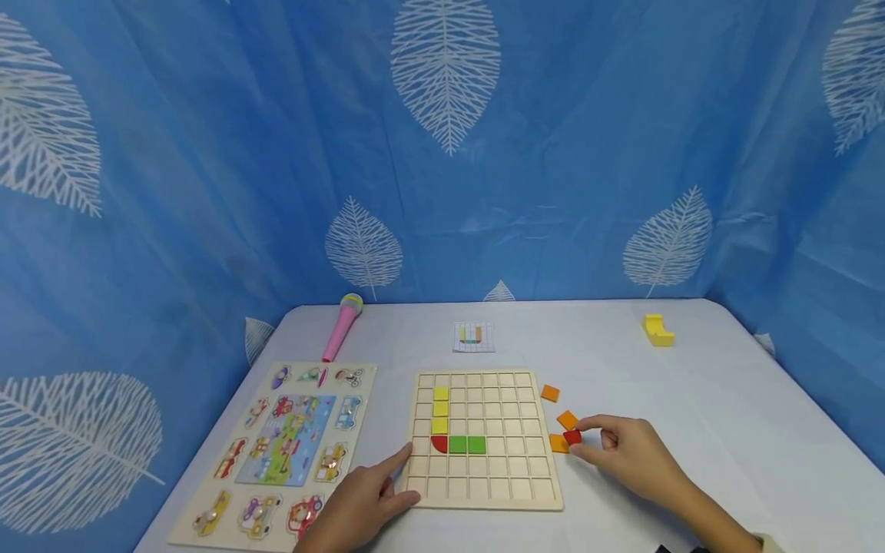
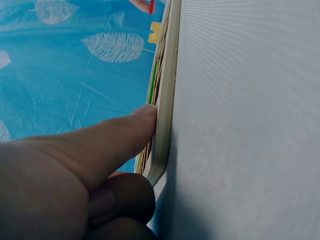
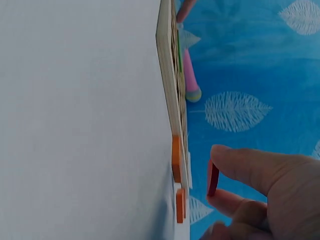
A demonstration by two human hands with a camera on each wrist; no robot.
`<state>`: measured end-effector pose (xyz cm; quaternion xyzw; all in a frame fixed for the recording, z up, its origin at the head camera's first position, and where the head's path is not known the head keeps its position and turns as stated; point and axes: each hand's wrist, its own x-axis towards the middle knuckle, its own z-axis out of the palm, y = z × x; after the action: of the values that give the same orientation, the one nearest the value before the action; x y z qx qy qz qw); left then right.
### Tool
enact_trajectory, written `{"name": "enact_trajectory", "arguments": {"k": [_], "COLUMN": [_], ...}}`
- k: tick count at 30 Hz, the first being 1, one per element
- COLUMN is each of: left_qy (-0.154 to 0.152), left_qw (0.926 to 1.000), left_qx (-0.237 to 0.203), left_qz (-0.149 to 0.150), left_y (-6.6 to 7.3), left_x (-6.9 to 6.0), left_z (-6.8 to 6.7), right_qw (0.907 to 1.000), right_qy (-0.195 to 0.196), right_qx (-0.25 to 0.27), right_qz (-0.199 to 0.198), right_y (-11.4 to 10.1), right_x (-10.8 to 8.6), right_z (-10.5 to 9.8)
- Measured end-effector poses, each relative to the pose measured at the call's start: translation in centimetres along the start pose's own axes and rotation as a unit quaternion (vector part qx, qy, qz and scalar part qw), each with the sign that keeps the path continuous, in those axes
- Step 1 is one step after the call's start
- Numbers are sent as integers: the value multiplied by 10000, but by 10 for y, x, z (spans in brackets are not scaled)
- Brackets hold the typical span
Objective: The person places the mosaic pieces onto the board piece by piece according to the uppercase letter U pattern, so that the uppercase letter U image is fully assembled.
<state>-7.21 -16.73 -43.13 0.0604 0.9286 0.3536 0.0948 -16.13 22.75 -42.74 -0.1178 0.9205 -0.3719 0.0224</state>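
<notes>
My right hand [image 1: 639, 457] pinches a small red tile [image 3: 213, 179] between thumb and index finger, just off the right edge of the wooden grid board [image 1: 499, 466]. Beneath and beside it lie three orange tiles [image 1: 567, 420]. With index finger extended and thumb against the edge, my left hand [image 1: 362, 499] touches the board's lower left side; its other fingers are curled. Set in the grid are a column of three yellow tiles [image 1: 440, 409], a red quarter-circle tile [image 1: 439, 443] below them, and two green tiles [image 1: 458, 445] to its right.
Behind the board lies a small pattern card [image 1: 474, 337]. A wooden vehicle puzzle [image 1: 366, 384] occupies the left side, with a pink toy microphone [image 1: 339, 334] beyond it. At the back right is a yellow block [image 1: 657, 330]. Blue curtains border the white table.
</notes>
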Motion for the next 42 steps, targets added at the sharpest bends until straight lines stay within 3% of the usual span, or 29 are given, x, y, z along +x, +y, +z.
{"name": "enact_trajectory", "arguments": {"k": [8, 19, 27, 33, 42], "left_qy": [-27, -112, -68, -178, -60], "left_qw": [9999, 9998, 9999, 9997, 10000], "left_qx": [42, -158, -80, -164, -13], "left_qz": [-132, -36, 91, -65, -29], "left_y": [-2, -2, 1, 0, -2], "left_x": [-2, 0, 2, -1, 0], "left_z": [0, 2, 0, 1, 0], "right_qw": [9999, 9955, 9965, 9979, 9966], "right_qy": [44, 58, 98, 37, 207], "right_qx": [7, 137, 323, 305, -90], "right_qz": [-165, -938, -766, -579, -793], "right_y": [-16, -35, -43, -50, -61], "right_x": [4, 8, 8, 6, 11], "right_z": [17, 44, 57, 65, 75]}}
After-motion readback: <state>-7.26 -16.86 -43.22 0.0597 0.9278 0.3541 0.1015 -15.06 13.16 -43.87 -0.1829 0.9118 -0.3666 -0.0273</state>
